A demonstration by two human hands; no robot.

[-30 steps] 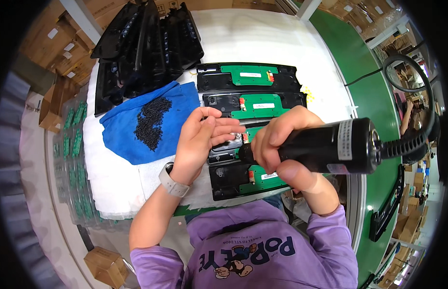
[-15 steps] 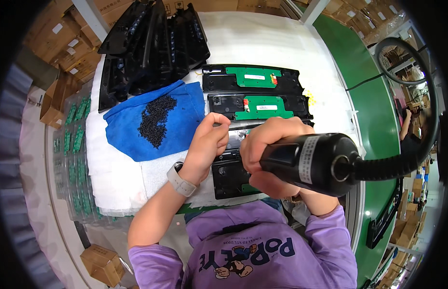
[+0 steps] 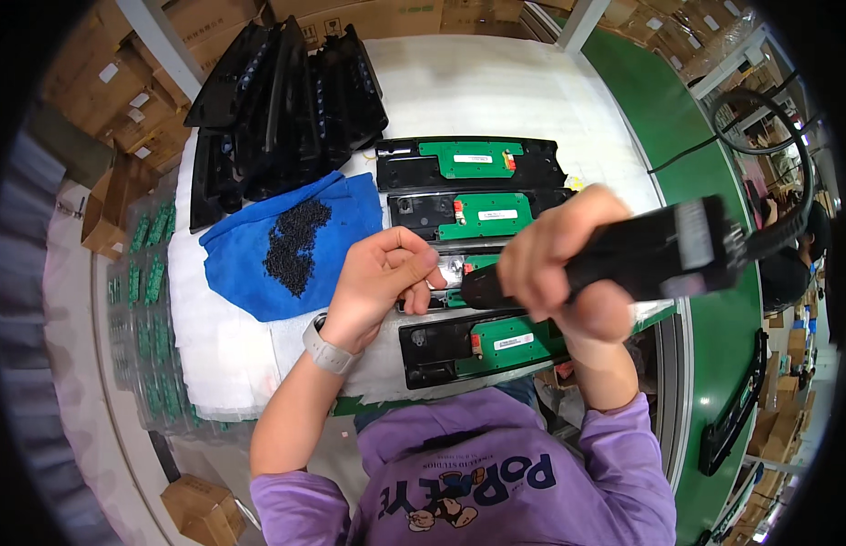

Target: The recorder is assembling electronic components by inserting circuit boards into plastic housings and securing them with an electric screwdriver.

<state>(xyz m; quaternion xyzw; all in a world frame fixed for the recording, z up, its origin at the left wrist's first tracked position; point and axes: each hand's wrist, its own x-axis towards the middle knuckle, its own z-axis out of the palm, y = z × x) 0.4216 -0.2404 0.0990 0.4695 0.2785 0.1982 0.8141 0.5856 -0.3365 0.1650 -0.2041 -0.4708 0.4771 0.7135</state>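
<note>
My right hand (image 3: 555, 264) is wrapped around a black electric screwdriver (image 3: 646, 253), held level with its nose pointing left. Close to that nose, my left hand (image 3: 382, 278) has its thumb and fingers pinched together; whatever they hold is too small to make out. Both hands are over the third black plastic panel from the back, which they partly cover. A green circuit board (image 3: 482, 262) shows on it. Another black panel (image 3: 427, 359) with a green board (image 3: 523, 341) lies nearer to me. Two similar panels, the farthest black panel (image 3: 409, 168) among them, lie beyond.
A blue cloth (image 3: 236, 259) bearing a heap of small black screws (image 3: 297, 246) lies at the left. Behind it, black plastic housings (image 3: 286, 118) are stacked. Clear trays of green boards (image 3: 150, 318) stand left of the table. The screwdriver's cable (image 3: 778, 238) loops up at the right.
My right hand and the screwdriver have moved right and swung, uncovering the nearest panel's board. My left hand has shifted slightly down and stays pinched. The whole view has shifted a little.
</note>
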